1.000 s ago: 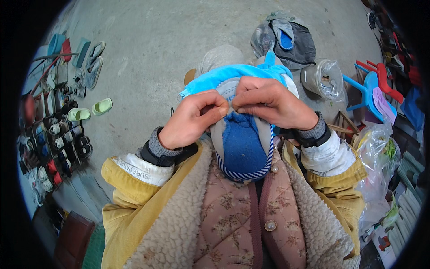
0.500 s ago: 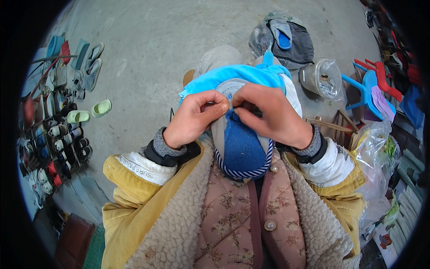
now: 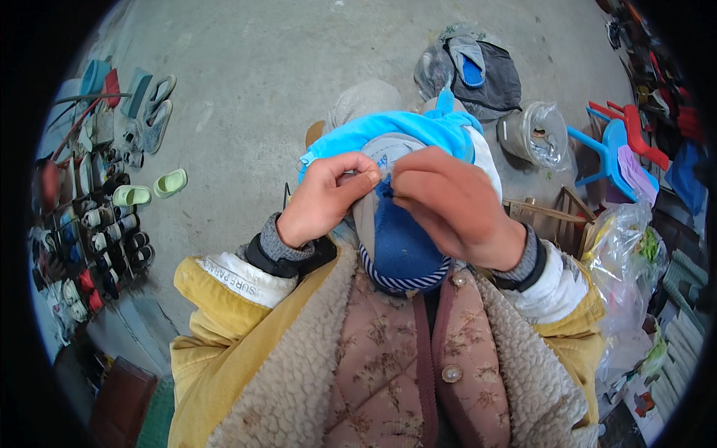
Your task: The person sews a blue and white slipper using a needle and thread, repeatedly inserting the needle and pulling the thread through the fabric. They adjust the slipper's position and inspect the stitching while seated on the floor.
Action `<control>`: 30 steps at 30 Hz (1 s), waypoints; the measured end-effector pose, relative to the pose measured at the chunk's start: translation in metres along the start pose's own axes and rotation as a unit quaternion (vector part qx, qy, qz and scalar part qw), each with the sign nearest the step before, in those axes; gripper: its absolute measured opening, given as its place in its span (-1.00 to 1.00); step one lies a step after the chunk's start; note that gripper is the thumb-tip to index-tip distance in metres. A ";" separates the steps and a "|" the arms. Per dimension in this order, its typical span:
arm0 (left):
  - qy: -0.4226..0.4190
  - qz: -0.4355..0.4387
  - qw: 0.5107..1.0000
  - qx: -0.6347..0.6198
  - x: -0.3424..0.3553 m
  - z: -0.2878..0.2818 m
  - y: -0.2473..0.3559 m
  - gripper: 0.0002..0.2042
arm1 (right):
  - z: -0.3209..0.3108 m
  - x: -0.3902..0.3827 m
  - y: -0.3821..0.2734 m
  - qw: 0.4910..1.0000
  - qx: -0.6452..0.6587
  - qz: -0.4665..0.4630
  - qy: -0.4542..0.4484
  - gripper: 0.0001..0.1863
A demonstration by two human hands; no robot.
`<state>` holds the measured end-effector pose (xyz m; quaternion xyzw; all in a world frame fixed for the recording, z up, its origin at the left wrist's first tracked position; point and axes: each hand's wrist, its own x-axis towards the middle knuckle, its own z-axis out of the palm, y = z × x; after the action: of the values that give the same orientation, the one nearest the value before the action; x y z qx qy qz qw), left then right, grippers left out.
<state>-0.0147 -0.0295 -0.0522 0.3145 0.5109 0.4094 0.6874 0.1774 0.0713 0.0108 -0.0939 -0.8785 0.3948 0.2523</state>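
While my left hand (image 3: 328,196) and right hand (image 3: 448,205) both pinch shut on the soft grey-and-blue knitted garment with striped cuff (image 3: 399,243) over my lap, it seems light, limp, best gripped by folds.

Soft, even daylight, faint shadows (fisheye bending and black vignette at rim).

I see my left hand (image 3: 325,198) and right hand (image 3: 448,205) pinching a blue and grey garment (image 3: 399,224) together at centre. At nine o'clock lie rows of small shoes (image 3: 97,239); at two o'clock, a blue plastic chair (image 3: 609,149).
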 end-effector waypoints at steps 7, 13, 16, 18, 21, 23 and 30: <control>0.010 0.010 1.000 -0.009 -0.008 -0.002 0.002 -0.92 | -0.019 -0.014 -0.025 0.975 0.162 0.139 0.059 -0.89; 0.012 0.023 1.000 -0.012 -0.009 -0.004 0.000 -0.93 | -0.023 -0.018 -0.034 0.977 0.177 0.116 0.022 -0.91; 0.015 0.017 1.000 -0.016 -0.011 -0.005 0.000 -0.92 | -0.022 -0.018 -0.037 0.978 0.177 0.106 0.028 -0.91; 0.022 0.019 0.999 -0.016 -0.013 -0.005 0.000 -0.92 | -0.021 -0.017 -0.038 0.977 0.184 0.104 0.035 -0.92; 0.039 0.022 0.999 -0.013 -0.014 -0.005 -0.001 -0.93 | -0.019 -0.016 -0.039 0.964 0.192 0.174 0.053 -0.89; 0.039 0.042 0.998 0.009 -0.016 -0.005 -0.001 -0.92 | -0.015 -0.015 -0.038 0.956 0.181 0.221 0.063 -0.85; 0.091 0.133 0.984 0.079 -0.022 -0.003 0.000 -0.95 | 0.004 -0.011 -0.018 0.980 0.057 0.191 0.019 -0.69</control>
<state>-0.0204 -0.0486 -0.0428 0.3946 0.5556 0.4820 0.5507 0.1851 0.0523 0.0180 -0.2529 -0.8154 0.4833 0.1936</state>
